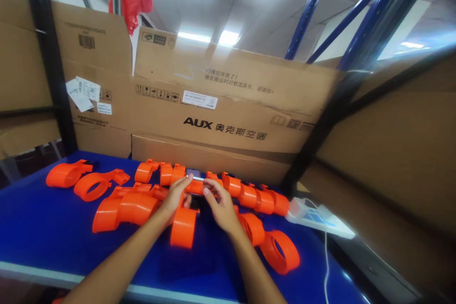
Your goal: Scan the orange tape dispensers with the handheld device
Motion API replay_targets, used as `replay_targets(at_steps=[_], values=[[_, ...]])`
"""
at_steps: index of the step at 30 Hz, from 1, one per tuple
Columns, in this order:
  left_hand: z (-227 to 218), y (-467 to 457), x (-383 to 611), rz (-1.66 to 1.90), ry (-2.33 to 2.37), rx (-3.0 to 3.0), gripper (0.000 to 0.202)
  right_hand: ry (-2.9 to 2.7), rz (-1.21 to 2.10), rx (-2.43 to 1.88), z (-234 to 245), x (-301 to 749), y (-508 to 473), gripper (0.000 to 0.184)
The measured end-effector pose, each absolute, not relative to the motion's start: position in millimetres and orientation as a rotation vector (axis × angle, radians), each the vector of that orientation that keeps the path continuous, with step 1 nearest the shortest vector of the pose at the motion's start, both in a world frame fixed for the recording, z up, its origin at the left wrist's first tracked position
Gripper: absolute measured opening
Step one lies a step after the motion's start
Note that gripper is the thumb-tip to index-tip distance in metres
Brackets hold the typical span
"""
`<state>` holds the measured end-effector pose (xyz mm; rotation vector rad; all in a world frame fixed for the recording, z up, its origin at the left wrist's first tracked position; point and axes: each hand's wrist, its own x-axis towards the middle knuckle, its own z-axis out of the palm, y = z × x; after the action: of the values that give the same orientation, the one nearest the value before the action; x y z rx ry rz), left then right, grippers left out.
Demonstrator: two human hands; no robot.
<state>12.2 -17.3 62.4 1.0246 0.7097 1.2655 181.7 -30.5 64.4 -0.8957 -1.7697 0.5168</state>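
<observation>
Both hands meet over the middle of the blue table. My left hand [177,194] is closed, thumb on top, around an orange plastic tape dispenser [183,229], whose round ring hangs below the fingers. A pale serrated strip [198,178] shows between the two hands, at the upper end of the orange plastic. My right hand [221,203] has its thumb and fingers bent around the right side of that end. Part of the grip is hidden behind the fingers. Just beyond the left thumb is a small dark rectangular object [193,172].
More orange tape dispensers stand in a back row [247,195], in a left cluster [137,206] and at right [280,251]. Cardboard [228,99] walls the back of the blue table [46,228]. A white power strip with a cable [322,221] lies at right, beside a dark post [313,133].
</observation>
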Motion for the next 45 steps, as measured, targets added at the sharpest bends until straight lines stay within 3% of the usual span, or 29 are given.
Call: replay_targets(at_steps=[8,20,34,40,45], values=[[59.7,-28.5,21.5,1.22,0.676,1.235,0.04,-1.553,0.647,-0.871,61.7,178.8,-22.1,0.025],[60.3,-29.8,21.9,1.274,0.644,1.224,0.058,-1.402,0.678,-0.888,70.5,179.5,-26.1,0.03],[61.0,-28.8,16.4,1.343,0.598,1.248,0.045,-1.362,0.661,-0.874,74.4,183.2,-28.3,0.028],[57.5,-20.5,8.8,1.452,0.625,1.14,0.054,-1.303,0.633,-0.875,75.1,192.5,-24.7,0.025],[57.8,-5.7,-9.9,1.378,0.554,0.949,0.039,-1.236,0.597,-0.882,74.6,205.9,-18.0,0.028]])
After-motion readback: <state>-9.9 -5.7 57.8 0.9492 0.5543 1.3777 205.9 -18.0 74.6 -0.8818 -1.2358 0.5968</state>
